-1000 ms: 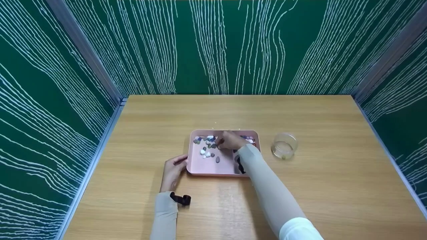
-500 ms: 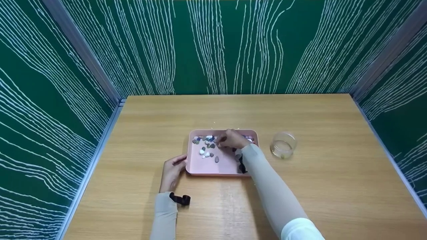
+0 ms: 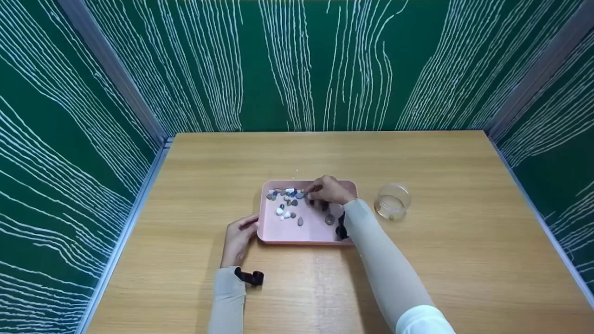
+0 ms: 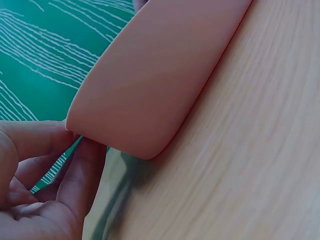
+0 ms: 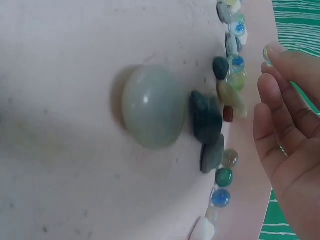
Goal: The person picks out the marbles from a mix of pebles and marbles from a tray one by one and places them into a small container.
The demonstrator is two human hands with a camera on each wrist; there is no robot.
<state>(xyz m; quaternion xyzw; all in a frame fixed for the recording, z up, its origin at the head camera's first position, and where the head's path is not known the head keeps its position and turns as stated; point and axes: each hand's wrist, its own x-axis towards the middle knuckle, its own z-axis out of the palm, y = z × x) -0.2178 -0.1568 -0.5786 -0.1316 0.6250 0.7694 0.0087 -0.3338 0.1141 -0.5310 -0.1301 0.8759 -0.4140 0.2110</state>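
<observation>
A pink tray (image 3: 278,234) holds several pebbles and glass marbles, most of them along its far side. My left hand (image 3: 239,241) grips the tray's left edge, and its finger and thumb meet the rim in the left wrist view. Over the tray's far part, my right hand (image 3: 330,191) pinches a small clear marble (image 5: 266,54) between thumb and fingertip. In the right wrist view this hand hangs near the far wall, apart from the row of stones. A large smooth pale stone (image 5: 154,106) lies on the tray floor, beside a dark stone (image 5: 206,117).
A clear round container (image 3: 392,202) stands on the wooden table (image 3: 441,241) right of the tray, with something small and greenish at its bottom. Tiny white bits lie behind the tray. Green walls with white lines (image 3: 278,65) enclose the table's back and sides.
My right hand has lifted and shifted slightly right, and a round grey stone beneath its wrist has come into view. The left hand keeps its place at the tray.
</observation>
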